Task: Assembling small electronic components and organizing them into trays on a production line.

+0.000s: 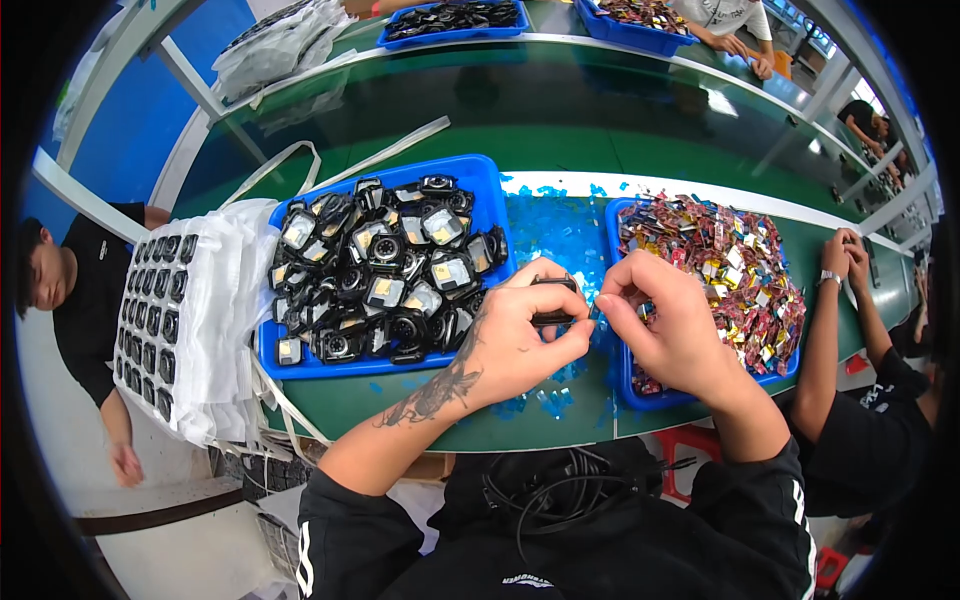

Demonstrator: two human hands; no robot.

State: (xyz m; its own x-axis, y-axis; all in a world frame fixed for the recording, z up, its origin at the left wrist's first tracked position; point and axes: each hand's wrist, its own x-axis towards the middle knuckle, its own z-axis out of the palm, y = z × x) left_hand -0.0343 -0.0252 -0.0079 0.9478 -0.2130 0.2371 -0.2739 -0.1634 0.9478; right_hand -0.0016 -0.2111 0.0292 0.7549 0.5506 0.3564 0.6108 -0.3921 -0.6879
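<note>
Between the two blue trays, my left hand [525,325] grips a small black watch case [553,300] between thumb and fingers. Close beside it, my right hand [668,322] is closed, thumb against forefinger; whatever is in that pinch is too small to make out. On the left, a blue tray [490,190] is heaped with black watch cases [385,250], some showing pale square labels, others round sensor backs. To the right, another blue tray [622,385] brims with small red, yellow and silver parts [725,265], partly covered by my right hand.
Blue scraps of film [560,235] litter the green bench [500,430]. At left stands a stack of white trays [190,320] holding dark watch cases. Co-workers' hands [845,255] are at my right, and another person [85,300] is at left. Across the conveyor [520,110] stand more blue trays [640,30].
</note>
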